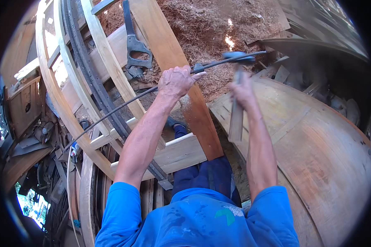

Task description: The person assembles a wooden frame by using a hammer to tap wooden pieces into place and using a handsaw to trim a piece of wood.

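Observation:
My left hand (175,84) is closed around a long thin dark metal bar (123,105) that slants across the scene. Just right of the fingers, a small dark block (199,67) sits on the bar. In my right hand (243,92) is a hammer (236,123), smeared by motion. Its head overlaps the bar's right end in the picture; whether they touch I cannot tell. A wide brown plank (200,111) runs beneath my left hand, with pale sawdust on it.
A handsaw (138,53) lies left of the plank's far part. Pale curved wooden frame pieces (64,113) and a dark curved strip (97,84) stretch along the left. A large curved wooden panel (313,152) lies right. Wood shavings (202,24) cover the ground ahead.

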`<state>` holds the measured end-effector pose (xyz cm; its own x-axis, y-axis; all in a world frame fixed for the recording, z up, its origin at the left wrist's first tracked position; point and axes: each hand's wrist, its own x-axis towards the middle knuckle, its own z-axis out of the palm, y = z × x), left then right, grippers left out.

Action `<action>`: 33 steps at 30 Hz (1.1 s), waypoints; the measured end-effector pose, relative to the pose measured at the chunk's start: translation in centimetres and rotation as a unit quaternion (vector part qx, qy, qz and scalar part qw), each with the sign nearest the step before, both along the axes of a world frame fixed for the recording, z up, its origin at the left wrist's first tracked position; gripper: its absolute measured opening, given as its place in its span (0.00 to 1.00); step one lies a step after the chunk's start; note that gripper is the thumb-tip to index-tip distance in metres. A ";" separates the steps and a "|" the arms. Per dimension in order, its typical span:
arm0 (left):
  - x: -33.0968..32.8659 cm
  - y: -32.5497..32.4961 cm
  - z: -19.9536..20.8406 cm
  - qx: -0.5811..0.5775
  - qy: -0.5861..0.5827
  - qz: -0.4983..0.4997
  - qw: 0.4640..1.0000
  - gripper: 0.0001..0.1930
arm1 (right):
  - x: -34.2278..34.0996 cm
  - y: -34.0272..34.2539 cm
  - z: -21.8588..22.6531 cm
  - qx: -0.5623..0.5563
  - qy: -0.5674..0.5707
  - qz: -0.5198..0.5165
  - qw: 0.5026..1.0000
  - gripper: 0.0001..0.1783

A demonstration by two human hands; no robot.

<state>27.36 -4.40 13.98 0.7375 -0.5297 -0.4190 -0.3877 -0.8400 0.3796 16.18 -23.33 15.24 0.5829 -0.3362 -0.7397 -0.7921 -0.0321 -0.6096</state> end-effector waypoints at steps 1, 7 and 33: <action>0.3 0.4 -0.1 0.006 0.001 0.007 1.000 0.38 | 0.4 2.1 0.7 0.007 0.013 0.058 0.998 0.19; -0.1 0.6 -0.2 -0.009 -0.015 -0.005 1.000 0.37 | 0.1 -1.0 -0.4 0.056 -0.007 0.120 0.991 0.20; 0.3 0.5 0.1 -0.012 0.007 -0.016 1.000 0.37 | 0.7 0.4 -1.7 -0.082 -0.027 0.199 0.976 0.24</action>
